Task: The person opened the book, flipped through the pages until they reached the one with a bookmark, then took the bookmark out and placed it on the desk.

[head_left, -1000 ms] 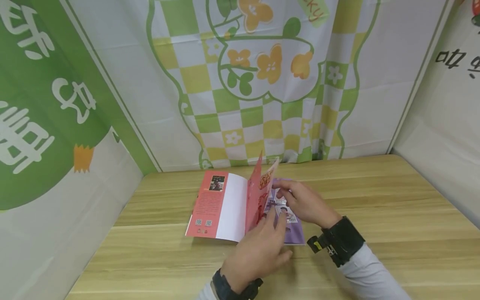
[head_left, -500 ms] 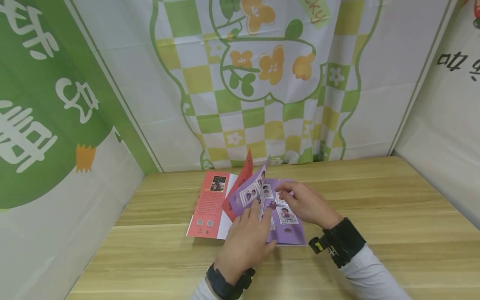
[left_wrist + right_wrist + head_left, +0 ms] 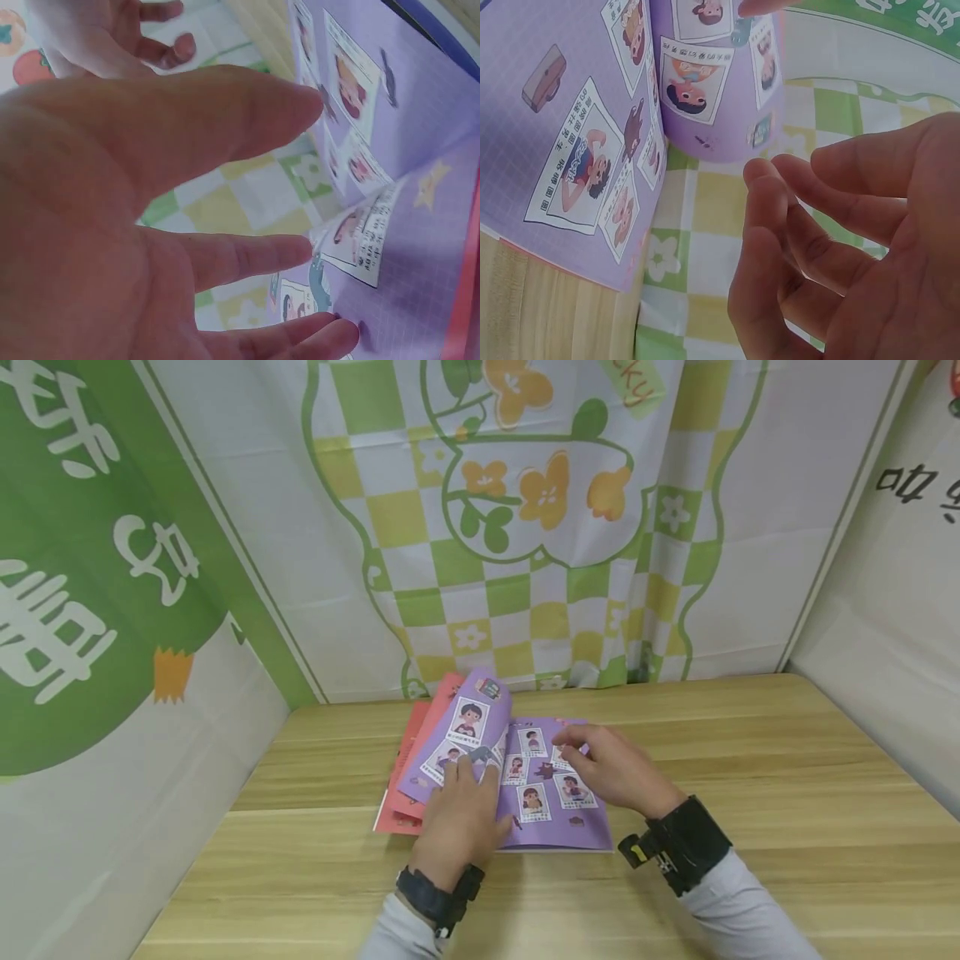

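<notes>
An open picture book (image 3: 555,831) with purple pages and framed cartoon figures lies on the table. My left hand (image 3: 456,827) rests its extended fingers on the left purple page (image 3: 442,747), which still bows up near the spine. In the left wrist view, that hand's thumb (image 3: 247,112) and fingers are spread, with fingertips at the page. Over the right page's outer edge is my right hand (image 3: 618,770), its fingers loosely bent. In the right wrist view, nothing is between the right hand's fingers (image 3: 761,202).
Red leaves and the red cover flap (image 3: 405,818) fan out under the turned page at the left. The wooden table (image 3: 750,760) extends around the book. A checked green and yellow curtain (image 3: 510,593) hangs behind the table, with printed cloth on both sides.
My left hand has moved left, sweeping the purple page over from nearly upright onto the left side, on top of the red leaves. The right hand has stayed nearly still.
</notes>
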`<action>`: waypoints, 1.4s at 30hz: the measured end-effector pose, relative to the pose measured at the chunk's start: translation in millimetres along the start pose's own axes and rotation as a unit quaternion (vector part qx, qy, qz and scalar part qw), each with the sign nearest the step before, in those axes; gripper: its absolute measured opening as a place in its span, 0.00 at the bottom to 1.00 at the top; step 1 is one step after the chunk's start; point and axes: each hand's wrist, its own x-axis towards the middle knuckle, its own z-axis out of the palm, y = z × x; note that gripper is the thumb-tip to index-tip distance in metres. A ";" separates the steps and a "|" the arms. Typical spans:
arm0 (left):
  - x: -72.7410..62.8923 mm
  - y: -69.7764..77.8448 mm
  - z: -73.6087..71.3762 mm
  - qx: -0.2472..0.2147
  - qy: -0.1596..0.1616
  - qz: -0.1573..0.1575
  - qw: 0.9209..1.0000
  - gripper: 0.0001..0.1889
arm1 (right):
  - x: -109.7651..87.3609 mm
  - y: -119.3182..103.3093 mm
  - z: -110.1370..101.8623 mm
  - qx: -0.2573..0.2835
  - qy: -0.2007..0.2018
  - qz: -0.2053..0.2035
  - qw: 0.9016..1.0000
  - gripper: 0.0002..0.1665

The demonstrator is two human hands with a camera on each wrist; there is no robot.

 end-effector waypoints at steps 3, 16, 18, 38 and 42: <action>4.0 -6.4 1.9 -0.009 0.004 -0.013 1.000 0.37 | 0.2 0.9 0.2 -0.002 -0.002 0.005 1.000 0.15; 18.5 -27.3 9.5 -0.042 -0.021 -0.067 0.997 0.39 | 2.6 11.9 2.7 -0.037 -0.012 0.034 0.999 0.16; 19.7 -29.4 9.6 -0.041 -0.026 -0.069 0.996 0.38 | 3.0 14.4 2.8 -0.046 -0.010 0.039 0.998 0.17; 24.6 -37.9 12.8 -0.049 -0.050 -0.078 0.994 0.38 | 1.7 42.6 8.2 -0.070 -0.081 0.101 0.989 0.18; 24.9 -38.8 13.3 -0.045 -0.051 -0.080 0.994 0.38 | 2.3 45.1 11.0 -0.070 -0.085 0.103 0.989 0.18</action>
